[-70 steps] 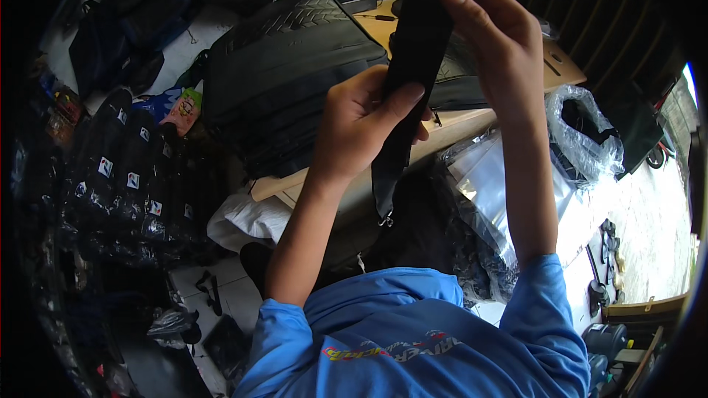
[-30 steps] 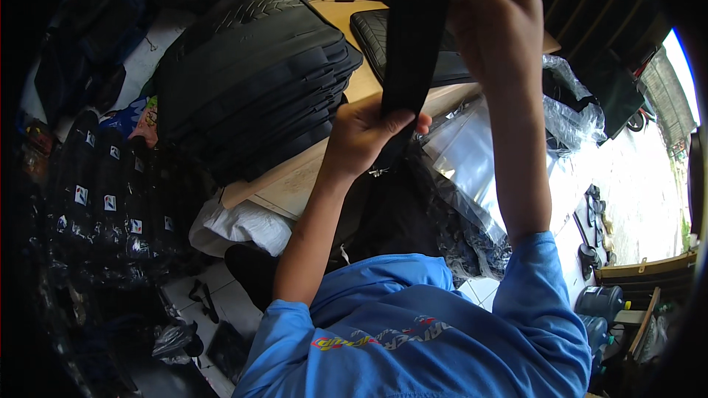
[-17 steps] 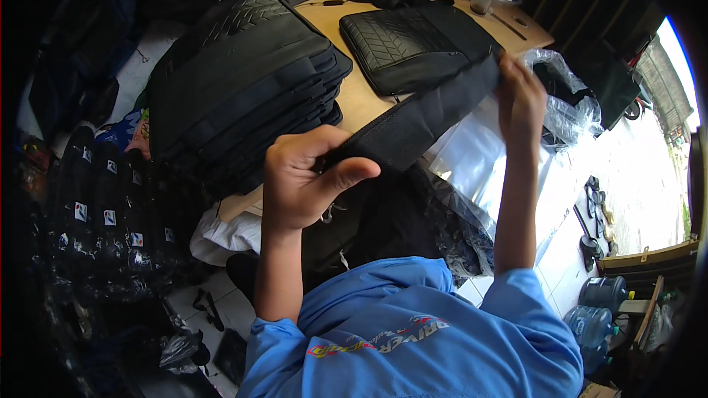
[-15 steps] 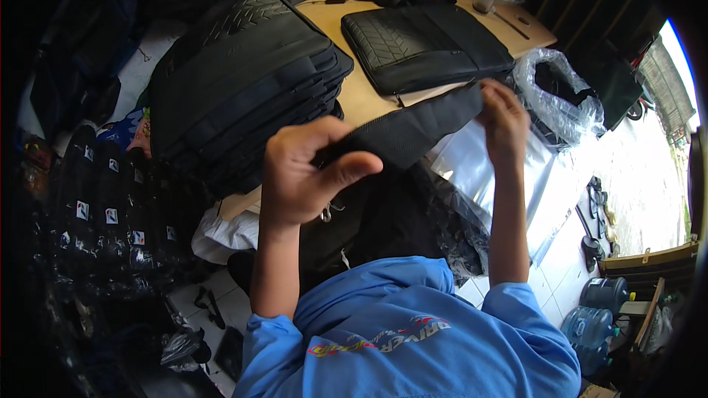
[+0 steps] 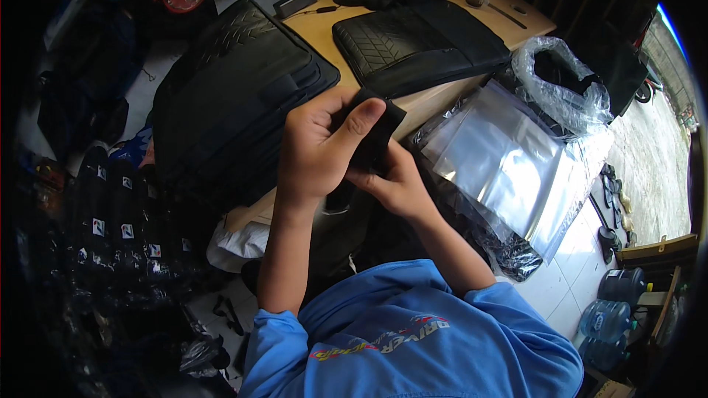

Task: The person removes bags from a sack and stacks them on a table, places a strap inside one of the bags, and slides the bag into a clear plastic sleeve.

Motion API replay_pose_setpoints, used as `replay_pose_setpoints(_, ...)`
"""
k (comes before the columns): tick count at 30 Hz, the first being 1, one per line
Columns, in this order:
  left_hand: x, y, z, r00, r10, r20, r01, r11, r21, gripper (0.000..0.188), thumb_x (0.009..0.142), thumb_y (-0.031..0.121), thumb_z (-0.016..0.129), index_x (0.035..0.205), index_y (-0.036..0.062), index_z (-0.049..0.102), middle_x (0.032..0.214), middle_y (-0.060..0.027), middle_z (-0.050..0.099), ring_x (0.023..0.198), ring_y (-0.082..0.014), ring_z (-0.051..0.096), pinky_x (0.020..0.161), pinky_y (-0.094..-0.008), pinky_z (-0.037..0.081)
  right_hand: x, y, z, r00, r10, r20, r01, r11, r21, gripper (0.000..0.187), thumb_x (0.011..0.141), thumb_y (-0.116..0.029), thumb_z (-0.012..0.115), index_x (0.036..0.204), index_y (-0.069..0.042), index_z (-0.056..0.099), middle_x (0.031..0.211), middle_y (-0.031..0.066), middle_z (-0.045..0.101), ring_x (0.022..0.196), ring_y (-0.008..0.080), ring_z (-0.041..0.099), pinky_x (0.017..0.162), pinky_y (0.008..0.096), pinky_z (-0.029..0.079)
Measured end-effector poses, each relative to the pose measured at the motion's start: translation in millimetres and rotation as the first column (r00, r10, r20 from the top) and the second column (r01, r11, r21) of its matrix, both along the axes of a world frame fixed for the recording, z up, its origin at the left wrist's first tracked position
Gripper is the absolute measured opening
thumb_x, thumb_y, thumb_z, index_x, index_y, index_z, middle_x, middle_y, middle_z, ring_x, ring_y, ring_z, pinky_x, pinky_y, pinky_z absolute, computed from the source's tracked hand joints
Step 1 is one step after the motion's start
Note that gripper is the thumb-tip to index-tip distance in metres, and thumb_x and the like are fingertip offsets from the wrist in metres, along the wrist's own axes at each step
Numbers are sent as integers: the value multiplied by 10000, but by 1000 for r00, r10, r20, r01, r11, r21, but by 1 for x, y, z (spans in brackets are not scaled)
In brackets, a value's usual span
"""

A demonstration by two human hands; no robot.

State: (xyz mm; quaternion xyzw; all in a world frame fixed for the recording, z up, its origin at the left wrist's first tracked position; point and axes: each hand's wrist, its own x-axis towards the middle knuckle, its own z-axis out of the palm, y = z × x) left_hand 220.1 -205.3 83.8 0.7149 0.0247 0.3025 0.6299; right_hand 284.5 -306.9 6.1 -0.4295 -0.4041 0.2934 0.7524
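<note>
Head: matte black fabric strip (image 5: 383, 131)

Strap (image 5: 383, 129), between the fingers (image 5: 359, 124): black cloth, matt. Laptop bag (image 5: 464, 37), just beyond the fingertips: black, soft low sheen; chevron panel embossed, ridged, leather-like. Stacked bags (image 5: 228, 88), left of the fingers: black, smooth leather-like face, top panel embossed. Tabletop (image 5: 313, 26), beyond the fingers: pale wood look, smooth. Flat sleeves (image 5: 490, 155), right of the fingers: clear plastic, glossy, smooth. Plastic bag (image 5: 529, 66), farther right: clear, shiny, crumpled. Wrapped bundles (image 5: 110, 250), well left: black, under glossy wrinkled film. Shirt (image 5: 369, 309), nearer the body than the fingers: blue cloth, matt, printed. Water jugs (image 5: 605, 320), far right: translucent blue plastic.
</note>
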Motion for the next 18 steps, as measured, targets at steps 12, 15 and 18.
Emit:
replay_pose_setpoints(12, 32, -5, -20, 969, -44, -243, 58, 997, 51, 231, 885, 181, 615, 798, -33, 624, 670, -14, 608, 587, -31, 526, 543, -180, 417, 35, -32, -42, 868, -281, 409, 391, 895, -214, 164, 733, -27, 600, 891, -23, 641, 745, 108, 631, 671, 156, 618, 657, 287, 475)
replay_pose_setpoints(15, 47, -9, -24, 961, 81, -265, -30, 981, 192, 238, 884, 184, 613, 786, -32, 625, 664, -11, 606, 583, -30, 521, 536, -183, 417, 34, -40, -44, 875, -282, 395, 383, 901, -206, 122, 824, -57, 578, 931, -10, 613, 764, 95, 646, 673, 140, 626, 642, 287, 486)
replay_pose_setpoints(18, 71, -8, -36, 948, 137, -289, -81, 977, 196, 253, 882, 195, 613, 764, -29, 621, 649, -8, 599, 575, -28, 516, 527, -186, 411, 39, -55, -38, 975, -218, -36, 200, 940, -277, 145, 918, -129, 524, 966, 1, 563, 790, 78, 654, 684, 126, 630, 636, 273, 495)
